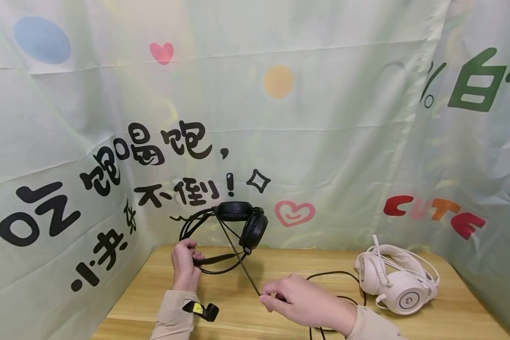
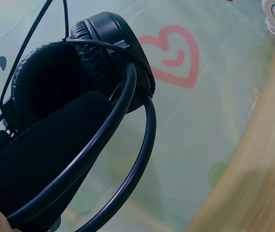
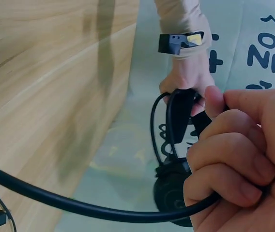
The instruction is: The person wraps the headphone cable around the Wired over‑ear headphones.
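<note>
My left hand [image 1: 185,265] grips a pair of black headphones [image 1: 255,230] by the headband, holding them above the table. Both padded ear cups point away from the hand; in the left wrist view the wide headband [image 2: 45,140] and its thin outer hoops run toward the thumb at the lower left. A black cable [image 1: 247,274] stretches from the headphones to my right hand [image 1: 298,300], which holds it in curled fingers. Seen from the right wrist, the cable [image 3: 89,209] leaves the fist and curves off to the left.
A white headset [image 1: 408,297] with its cord wrapped around it lies at the right of the wooden table [image 1: 233,326]. Loops of black cable [image 1: 335,272] lie between it and my right hand. A printed cloth [image 1: 335,156] hangs behind and at both sides.
</note>
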{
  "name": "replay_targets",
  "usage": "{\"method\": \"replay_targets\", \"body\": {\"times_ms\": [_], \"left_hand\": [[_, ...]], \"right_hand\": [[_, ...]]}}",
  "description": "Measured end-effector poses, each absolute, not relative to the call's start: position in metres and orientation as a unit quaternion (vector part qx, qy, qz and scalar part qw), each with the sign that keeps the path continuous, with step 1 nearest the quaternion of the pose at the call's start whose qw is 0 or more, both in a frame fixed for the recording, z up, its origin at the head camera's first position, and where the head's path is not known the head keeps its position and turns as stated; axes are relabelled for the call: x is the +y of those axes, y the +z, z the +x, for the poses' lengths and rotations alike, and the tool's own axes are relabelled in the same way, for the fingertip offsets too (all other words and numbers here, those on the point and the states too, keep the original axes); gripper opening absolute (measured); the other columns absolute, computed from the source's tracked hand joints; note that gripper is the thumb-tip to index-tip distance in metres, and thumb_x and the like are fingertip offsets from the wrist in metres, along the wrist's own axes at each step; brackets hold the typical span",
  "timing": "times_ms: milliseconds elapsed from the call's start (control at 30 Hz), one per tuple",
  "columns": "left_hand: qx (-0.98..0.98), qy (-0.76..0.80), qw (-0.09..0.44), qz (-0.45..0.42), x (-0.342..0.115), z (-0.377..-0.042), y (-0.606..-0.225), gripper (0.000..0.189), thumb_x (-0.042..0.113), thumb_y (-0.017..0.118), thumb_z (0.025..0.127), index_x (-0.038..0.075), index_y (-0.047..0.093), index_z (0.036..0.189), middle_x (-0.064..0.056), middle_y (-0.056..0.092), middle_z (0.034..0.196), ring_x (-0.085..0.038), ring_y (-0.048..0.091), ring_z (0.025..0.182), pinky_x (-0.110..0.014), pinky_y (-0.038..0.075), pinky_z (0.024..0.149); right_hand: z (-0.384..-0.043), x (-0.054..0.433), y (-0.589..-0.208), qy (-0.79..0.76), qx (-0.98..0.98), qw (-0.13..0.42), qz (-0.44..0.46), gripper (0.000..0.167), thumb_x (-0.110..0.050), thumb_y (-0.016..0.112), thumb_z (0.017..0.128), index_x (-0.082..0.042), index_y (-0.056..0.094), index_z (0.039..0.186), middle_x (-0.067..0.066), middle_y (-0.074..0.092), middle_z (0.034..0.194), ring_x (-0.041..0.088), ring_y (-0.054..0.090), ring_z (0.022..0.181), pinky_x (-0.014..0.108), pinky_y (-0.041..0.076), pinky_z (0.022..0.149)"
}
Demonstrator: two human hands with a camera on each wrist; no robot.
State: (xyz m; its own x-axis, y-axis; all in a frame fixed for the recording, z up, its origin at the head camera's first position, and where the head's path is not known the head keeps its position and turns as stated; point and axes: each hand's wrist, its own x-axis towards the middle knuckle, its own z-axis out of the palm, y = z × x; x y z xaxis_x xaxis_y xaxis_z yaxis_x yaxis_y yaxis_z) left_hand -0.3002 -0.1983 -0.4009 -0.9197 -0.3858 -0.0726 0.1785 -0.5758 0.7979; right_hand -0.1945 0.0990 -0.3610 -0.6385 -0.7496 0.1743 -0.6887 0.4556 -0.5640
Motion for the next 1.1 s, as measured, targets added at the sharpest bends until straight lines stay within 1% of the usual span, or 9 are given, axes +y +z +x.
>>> {"method": "replay_targets", "body": {"times_ms": [100, 200, 267, 400, 500, 733, 867, 933, 1100], "left_hand": [[-0.426, -0.883, 0.159, 0.120, -0.199, -0.299, -0.400, 0.041, -0.003, 0.046, 0.091, 0.019, 0.034, 0.059, 0.009, 0.027, 0.053, -0.007, 0.032, 0.048, -0.018, 0.033, 0.050], [-0.422, -0.885, 0.157, 0.121, -0.200, -0.299, -0.399, 0.042, -0.003, 0.046, 0.093, 0.018, 0.035, 0.059, 0.009, 0.028, 0.053, -0.007, 0.032, 0.049, -0.018, 0.033, 0.051], [-0.419, -0.887, 0.152, 0.119, -0.201, -0.298, -0.398, 0.041, -0.003, 0.045, 0.094, 0.018, 0.035, 0.059, 0.008, 0.028, 0.053, -0.007, 0.031, 0.050, -0.018, 0.033, 0.051], [-0.410, -0.892, 0.151, 0.114, -0.204, -0.298, -0.397, 0.039, -0.002, 0.045, 0.094, 0.017, 0.039, 0.062, 0.008, 0.028, 0.055, -0.008, 0.031, 0.052, -0.018, 0.032, 0.053], [-0.403, -0.896, 0.150, 0.111, -0.205, -0.298, -0.397, 0.037, -0.003, 0.046, 0.094, 0.017, 0.040, 0.063, 0.008, 0.028, 0.055, -0.008, 0.031, 0.052, -0.017, 0.032, 0.054], [-0.379, -0.910, 0.133, 0.103, -0.208, -0.295, -0.392, 0.038, -0.005, 0.044, 0.095, 0.015, 0.040, 0.063, 0.007, 0.029, 0.053, -0.007, 0.032, 0.049, -0.017, 0.032, 0.052], [-0.366, -0.916, 0.133, 0.097, -0.210, -0.293, -0.389, 0.039, -0.005, 0.043, 0.095, 0.015, 0.039, 0.062, 0.006, 0.030, 0.054, -0.007, 0.031, 0.050, -0.017, 0.030, 0.052], [-0.363, -0.918, 0.130, 0.094, -0.210, -0.292, -0.387, 0.039, -0.005, 0.043, 0.095, 0.015, 0.039, 0.062, 0.006, 0.031, 0.055, -0.007, 0.031, 0.050, -0.017, 0.030, 0.051], [-0.362, -0.920, 0.120, 0.090, -0.210, -0.291, -0.384, 0.041, -0.005, 0.043, 0.095, 0.015, 0.038, 0.060, 0.006, 0.032, 0.055, -0.007, 0.032, 0.048, -0.016, 0.030, 0.050]], "right_hand": [[-0.196, 0.098, -0.364, -0.309, 0.854, 0.054, -0.415, 0.035, -0.038, 0.050, 0.114, -0.020, 0.064, 0.086, -0.019, 0.048, 0.069, -0.002, 0.032, 0.053, 0.016, 0.043, 0.060], [-0.198, 0.100, -0.368, -0.316, 0.857, 0.059, -0.404, 0.034, -0.038, 0.050, 0.114, -0.022, 0.064, 0.087, -0.019, 0.049, 0.069, -0.001, 0.029, 0.052, 0.017, 0.041, 0.058], [-0.201, 0.102, -0.372, -0.323, 0.856, 0.064, -0.398, 0.033, -0.036, 0.049, 0.114, -0.021, 0.062, 0.088, -0.018, 0.046, 0.068, 0.000, 0.027, 0.052, 0.018, 0.041, 0.060], [-0.206, 0.107, -0.378, -0.344, 0.850, 0.078, -0.391, 0.034, -0.034, 0.043, 0.116, -0.019, 0.057, 0.089, -0.015, 0.034, 0.068, 0.001, 0.023, 0.056, 0.018, 0.038, 0.064], [-0.209, 0.111, -0.382, -0.350, 0.848, 0.075, -0.391, 0.034, -0.034, 0.041, 0.116, -0.017, 0.056, 0.092, -0.015, 0.032, 0.069, 0.002, 0.023, 0.057, 0.019, 0.037, 0.063], [-0.214, 0.115, -0.387, -0.362, 0.844, 0.082, -0.387, 0.032, -0.032, 0.040, 0.117, -0.019, 0.059, 0.095, -0.014, 0.034, 0.070, 0.002, 0.023, 0.056, 0.020, 0.039, 0.065], [-0.216, 0.115, -0.388, -0.359, 0.844, 0.073, -0.391, 0.032, -0.029, 0.041, 0.117, -0.016, 0.060, 0.095, -0.014, 0.035, 0.071, 0.002, 0.023, 0.056, 0.020, 0.039, 0.064], [-0.217, 0.115, -0.388, -0.359, 0.846, 0.072, -0.388, 0.032, -0.029, 0.041, 0.117, -0.016, 0.060, 0.095, -0.014, 0.035, 0.072, 0.002, 0.024, 0.057, 0.020, 0.039, 0.065], [-0.219, 0.116, -0.390, -0.365, 0.848, 0.086, -0.373, 0.034, -0.035, 0.043, 0.116, -0.016, 0.062, 0.096, -0.013, 0.035, 0.071, 0.004, 0.023, 0.055, 0.021, 0.038, 0.065]]}}
